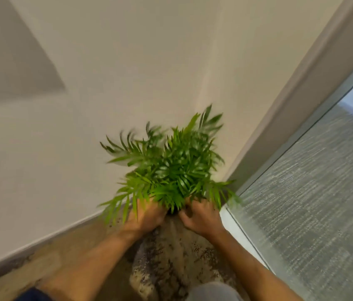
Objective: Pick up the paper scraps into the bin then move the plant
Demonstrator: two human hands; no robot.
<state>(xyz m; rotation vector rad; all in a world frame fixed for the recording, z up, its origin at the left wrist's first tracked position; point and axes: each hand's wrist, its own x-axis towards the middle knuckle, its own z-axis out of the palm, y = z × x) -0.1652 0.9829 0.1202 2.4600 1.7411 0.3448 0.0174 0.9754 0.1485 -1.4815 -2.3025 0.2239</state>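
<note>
Both hands, left hand [144, 216] and right hand [201, 216], are clamping their grip around the plant [171, 166] base, which probably needs even, upright support underneath the fronds.

Plain cream wall [110, 68] meets grey baseboard [41, 242]. Tan floor [47, 268] below, speckled rug [171, 257] on it. Glass pane [314, 205] at right, grey frame [301, 83] beside.

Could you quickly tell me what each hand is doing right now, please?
Left hand: fingers curled on the base of the plant, holding it.
Right hand: fingers curled on the plant's base too.
</note>
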